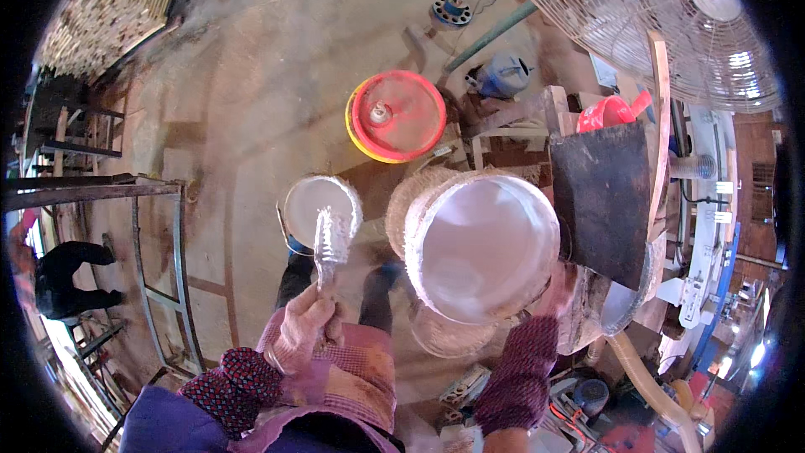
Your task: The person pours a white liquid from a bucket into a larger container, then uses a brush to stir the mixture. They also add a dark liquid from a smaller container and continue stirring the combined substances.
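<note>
Head view: workshop with a bare, dusty concrete floor [251,75]. A large standing fan [662,17] is at upper right, a yellow bucket with a red lid [396,116] sits on the floor ahead of you, and a metal frame [159,260] stands at left. A second person, in dark clothes, crouches at the far left edge [63,277].

Your left hand [303,331] is clenched round the handle of a brush [329,239], bristles up and coated white. It hovers just over a small pail of white liquid [319,205] by your knees, probably so drips fall back in.

Your right hand [560,285] reaches behind the lower right rim of a large woven cylinder [480,243], whose inside is whitened. The rim hides the fingers, so you cannot tell whether they grip or only brace it. The cylinder is tilted with its mouth towards you, presumably to keep the inner wall within reach of the brush. A dark board [604,197] stands just beside it, right.
</note>
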The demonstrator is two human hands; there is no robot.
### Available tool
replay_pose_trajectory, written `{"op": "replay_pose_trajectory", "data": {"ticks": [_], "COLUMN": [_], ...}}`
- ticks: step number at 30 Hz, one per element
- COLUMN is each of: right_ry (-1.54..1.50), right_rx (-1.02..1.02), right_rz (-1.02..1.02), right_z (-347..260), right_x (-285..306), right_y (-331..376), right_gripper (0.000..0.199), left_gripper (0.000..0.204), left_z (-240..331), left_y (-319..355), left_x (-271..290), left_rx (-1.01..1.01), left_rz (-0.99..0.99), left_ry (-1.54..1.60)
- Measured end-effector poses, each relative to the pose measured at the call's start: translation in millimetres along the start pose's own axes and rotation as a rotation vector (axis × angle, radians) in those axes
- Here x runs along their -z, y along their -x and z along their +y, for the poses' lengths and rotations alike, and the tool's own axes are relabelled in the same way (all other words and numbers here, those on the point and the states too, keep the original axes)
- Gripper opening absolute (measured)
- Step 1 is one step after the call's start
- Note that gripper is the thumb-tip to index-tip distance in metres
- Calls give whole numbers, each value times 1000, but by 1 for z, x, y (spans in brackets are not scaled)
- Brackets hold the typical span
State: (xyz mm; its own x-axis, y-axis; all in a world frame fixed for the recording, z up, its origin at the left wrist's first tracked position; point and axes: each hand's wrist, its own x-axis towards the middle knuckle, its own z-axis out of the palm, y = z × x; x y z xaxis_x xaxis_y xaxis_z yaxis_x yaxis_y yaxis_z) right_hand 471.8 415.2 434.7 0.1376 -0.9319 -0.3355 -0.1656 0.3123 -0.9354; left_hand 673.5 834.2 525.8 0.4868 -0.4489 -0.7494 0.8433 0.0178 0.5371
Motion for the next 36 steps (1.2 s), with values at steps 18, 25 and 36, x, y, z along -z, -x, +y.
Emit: {"op": "replay_pose_trajectory", "data": {"ticks": [18, 25, 36], "right_ry": [616, 1115, 1264], "right_rx": [58, 745, 237], "right_rz": [-468, -23, -383], "right_z": [202, 283, 263], "right_x": [-387, -512, -564], "right_y": [162, -3, -67], "right_gripper": [25, 51, 22], "left_gripper": [42, 46, 19], "left_z": [33, 12, 0], "left_y": [-8, -41, -72], "left_x": [162, 245, 307], "left_rx": [-55, -56, 86], "left_rz": [464, 541, 783], "left_ry": [464, 527, 411]}}
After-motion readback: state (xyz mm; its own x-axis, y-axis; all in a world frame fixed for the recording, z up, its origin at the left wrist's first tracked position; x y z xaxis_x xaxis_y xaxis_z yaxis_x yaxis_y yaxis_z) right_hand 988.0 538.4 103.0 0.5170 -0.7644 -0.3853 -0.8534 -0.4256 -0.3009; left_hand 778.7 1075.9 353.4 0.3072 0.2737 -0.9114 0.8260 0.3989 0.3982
